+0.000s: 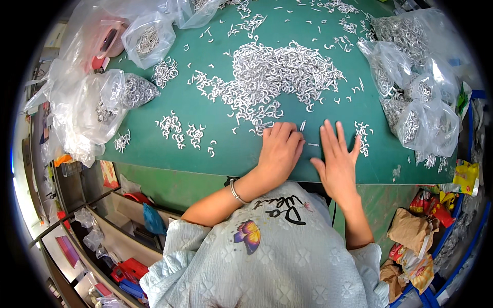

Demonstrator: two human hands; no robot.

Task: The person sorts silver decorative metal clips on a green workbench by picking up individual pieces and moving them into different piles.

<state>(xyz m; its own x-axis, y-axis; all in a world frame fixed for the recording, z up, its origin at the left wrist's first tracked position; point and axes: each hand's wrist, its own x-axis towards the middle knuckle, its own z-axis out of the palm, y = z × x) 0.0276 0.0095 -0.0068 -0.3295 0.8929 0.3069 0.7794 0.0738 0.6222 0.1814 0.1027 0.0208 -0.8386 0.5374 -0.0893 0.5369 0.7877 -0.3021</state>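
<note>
On the green tabletop (246,154) lies a large heap of small silver metal pieces (282,72), many curved like hooks and some straight. At the heap's near edge, my left hand (280,154) rests with its fingers curled down together; whatever is under the fingertips is hidden. My right hand (338,161) lies flat on the table with fingers spread, holding nothing visible. Between the hands is a thin straight metal piece (313,145), and a little farther off are short upright-looking pieces (303,125). A small cluster of curved pieces (363,136) sits just right of my right fingers.
Clear plastic bags of metal pieces stand at the left (138,91) and right (411,120). Smaller piles (169,126) lie left of my left hand. The table's near edge (205,173) runs before my body. Packets and a brown paper bag (412,229) sit lower right.
</note>
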